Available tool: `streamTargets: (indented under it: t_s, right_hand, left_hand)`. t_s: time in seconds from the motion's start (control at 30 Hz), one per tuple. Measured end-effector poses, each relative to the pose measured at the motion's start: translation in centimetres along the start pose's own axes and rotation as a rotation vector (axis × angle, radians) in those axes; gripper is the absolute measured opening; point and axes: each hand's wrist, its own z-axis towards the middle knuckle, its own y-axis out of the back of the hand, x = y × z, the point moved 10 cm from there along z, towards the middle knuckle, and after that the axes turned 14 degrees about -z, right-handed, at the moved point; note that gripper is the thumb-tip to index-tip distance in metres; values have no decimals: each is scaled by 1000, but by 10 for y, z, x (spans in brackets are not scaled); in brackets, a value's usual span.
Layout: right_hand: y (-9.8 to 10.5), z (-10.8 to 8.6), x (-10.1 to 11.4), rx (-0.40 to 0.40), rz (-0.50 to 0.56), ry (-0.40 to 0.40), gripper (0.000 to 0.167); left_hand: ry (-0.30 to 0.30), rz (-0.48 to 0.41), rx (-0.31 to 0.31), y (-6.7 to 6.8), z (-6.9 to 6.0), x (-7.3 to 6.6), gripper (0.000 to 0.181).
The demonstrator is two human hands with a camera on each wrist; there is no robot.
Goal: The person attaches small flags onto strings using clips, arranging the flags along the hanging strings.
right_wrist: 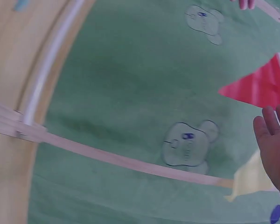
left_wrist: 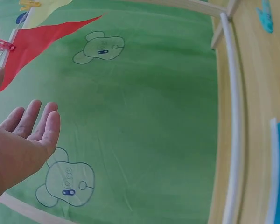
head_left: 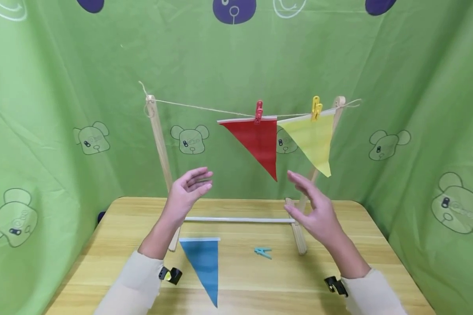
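My left hand (head_left: 185,197) hovers in the air before the left wooden post, fingers loosely bent and holding nothing. To the right, my right hand (head_left: 315,210) is raised near the right post, its thumb apart from the fingers and nothing between them. Above and between the hands, a red triangular flag (head_left: 260,140) hangs from a string (head_left: 201,107) by a red clothespin (head_left: 258,112). Beside it a yellow flag (head_left: 315,140) hangs by a yellow clothespin (head_left: 316,108). On the table lie a blue triangular flag (head_left: 205,267) and a light-blue clothespin (head_left: 263,252).
The string runs between a left wooden post (head_left: 159,140) and a right wooden post (head_left: 339,113). A white rod (head_left: 240,219) joins their feet low over the wooden table (head_left: 240,288). Green cloth (head_left: 236,57) with bear drawings surrounds the table at the back and sides.
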Motion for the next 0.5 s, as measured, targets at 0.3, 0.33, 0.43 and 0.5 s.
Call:
streamTargets:
  t_s: [0.3, 0.33, 0.43, 0.5]
  right_hand:
    - [-38, -34, -25, 105, -25, -79, 78]
    - [-41, -37, -28, 111, -26, -90, 77]
    - [-49, -45, -38, 132, -43, -114, 78]
    - [-55, -50, -44, 148, -53, -124, 77]
  left_hand:
    - [82, 39, 24, 22, -15, 25, 56]
    - [87, 54, 30, 24, -16, 28, 57]
    - [107, 117, 56, 31, -20, 39, 61]
    - [131, 142, 72, 35, -23, 47, 63]
